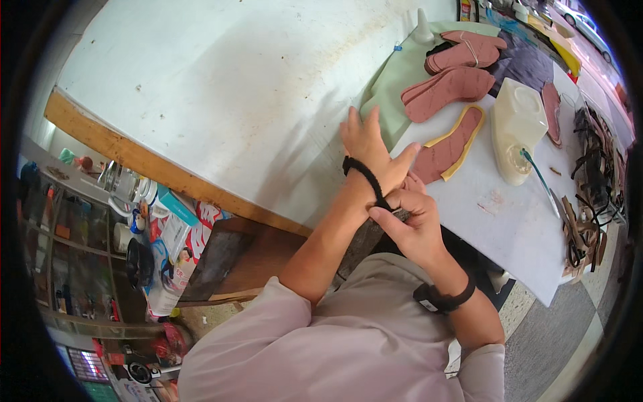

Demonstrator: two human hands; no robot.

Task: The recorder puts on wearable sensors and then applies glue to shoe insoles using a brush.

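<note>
My left hand [369,142] is held out over the table edge with its fingers spread and nothing in it. Around its wrist runs a black strap [366,175]. My right hand [414,218] pinches the end of that strap at the thumb side of the wrist. On my right wrist sits a second black band [455,295] with a small light-coloured tag. Just beyond my hands lies a reddish-brown shoe sole [439,159] on a yellow-edged piece. Two stacks of similar soles, a nearer stack [447,92] and a tied bundle [462,55], rest farther back on green sheet material [392,87].
A white table [201,87] with a wooden edge [134,151] stretches to the left. On the right board stands a cut plastic jug [519,114] beside a teal-handled brush [539,177]. Dark straps [593,167] pile at the far right. Shelves [77,251] with boxes stand at left.
</note>
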